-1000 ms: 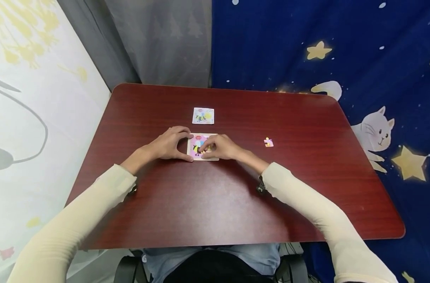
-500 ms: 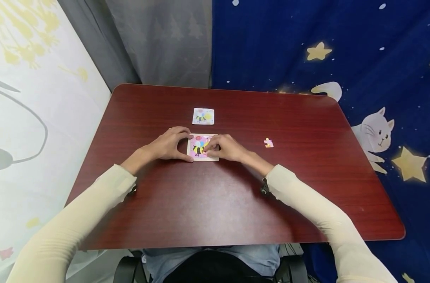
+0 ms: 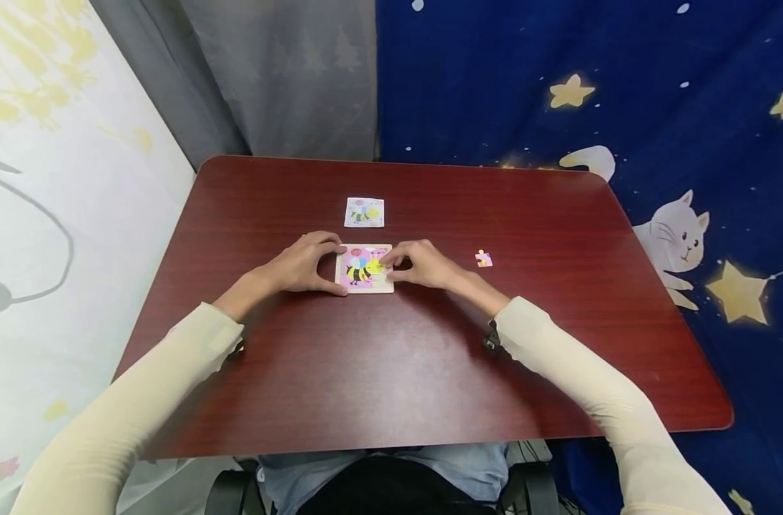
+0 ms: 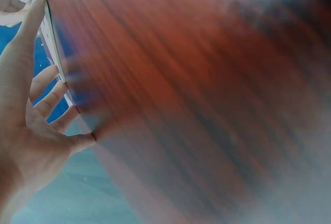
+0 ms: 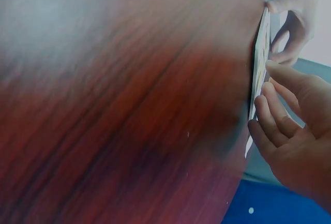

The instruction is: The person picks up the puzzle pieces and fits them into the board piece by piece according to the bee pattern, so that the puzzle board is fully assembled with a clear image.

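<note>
A small square bee jigsaw puzzle in a pale frame (image 3: 365,281) lies on the table in the head view. My left hand (image 3: 303,265) holds its left side, with the thumb at the near corner and a finger at the far corner. My right hand (image 3: 423,265) is at the right edge, its index fingertip over the bee's yellow head and its thumb lower down on the frame. No piece shows between those fingertips. In the right wrist view, the right hand's fingers (image 5: 269,118) are slightly bent beside the thin puzzle board (image 5: 259,69). A loose pink puzzle piece (image 3: 484,259) lies to the right.
A picture card (image 3: 365,212) with the same bee lies beyond the puzzle. The dark red wooden table (image 3: 391,372) has rounded corners. Grey and blue curtains (image 3: 468,86) hang behind it, and a white patterned wall covering (image 3: 56,214) stands at the left.
My right hand has drawn back rightward from over the puzzle, so more of the bee and its yellow head shows. The left hand keeps its hold. The view has shifted slightly.
</note>
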`<state>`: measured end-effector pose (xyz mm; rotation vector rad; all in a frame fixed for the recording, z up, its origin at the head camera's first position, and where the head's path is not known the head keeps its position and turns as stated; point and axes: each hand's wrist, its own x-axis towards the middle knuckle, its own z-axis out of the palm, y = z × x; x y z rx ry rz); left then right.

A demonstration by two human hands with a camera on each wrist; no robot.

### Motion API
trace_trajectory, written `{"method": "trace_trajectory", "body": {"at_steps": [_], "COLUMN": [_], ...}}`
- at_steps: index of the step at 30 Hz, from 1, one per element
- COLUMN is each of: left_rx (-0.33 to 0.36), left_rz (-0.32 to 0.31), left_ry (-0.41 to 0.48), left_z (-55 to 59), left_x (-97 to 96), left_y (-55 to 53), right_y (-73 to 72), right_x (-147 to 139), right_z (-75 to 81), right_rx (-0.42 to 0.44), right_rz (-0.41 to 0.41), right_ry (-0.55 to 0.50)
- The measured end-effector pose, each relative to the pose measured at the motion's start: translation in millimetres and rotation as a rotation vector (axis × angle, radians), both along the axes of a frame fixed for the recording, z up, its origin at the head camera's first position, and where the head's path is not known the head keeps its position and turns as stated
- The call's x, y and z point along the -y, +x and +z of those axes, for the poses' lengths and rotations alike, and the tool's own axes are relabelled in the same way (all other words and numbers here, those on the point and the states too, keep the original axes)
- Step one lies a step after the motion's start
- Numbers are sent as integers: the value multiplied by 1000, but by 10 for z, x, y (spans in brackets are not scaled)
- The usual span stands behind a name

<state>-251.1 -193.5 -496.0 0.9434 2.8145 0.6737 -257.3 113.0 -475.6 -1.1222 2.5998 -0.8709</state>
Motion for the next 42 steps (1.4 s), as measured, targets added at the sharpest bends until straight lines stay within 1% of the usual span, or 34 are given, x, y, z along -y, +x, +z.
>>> {"method": "trace_trajectory", "body": {"at_steps": [5,11,18,22,24,27,30,31,34,38,42], "left_rx": [-7,-16,-13,-20,-20,-15,-4,-3,-3,-5,-8], "left_rz": [4,-8,-1,-9,-10,-8,-6,-7,-8,-4,-2], "left_ry": [2,10,10,15,17,15,9,8,5,2,0], "left_z": [-9,-5,20,17,9,-10,-31,-36,-40,-15,3], "left_x": [19,5,26,17,10,6,8,11,13,4,-10], "left_y": [5,17,21,9,10,25,34,36,42,50,39], "right_y": [-22,-51,-126,-159,-166,-164,-175,-179,-203,-214,-194], "right_x": [-119,-352,-590,-746,-839,-993,-1159,-1211,-1374,-1566,-1711], "right_z": [70,129,217,262,271,270,246,242,225,218,183], "right_rx": [-17,-22,-31,-30,-33,1,1,-3,-55,-82,-93], "right_rz": [-29,-73,-135,-172,-190,-234,-270,-275,-269,-254,-244], "right_ry": [14,19,28,49,63,72,76,77,96,120,142]}}
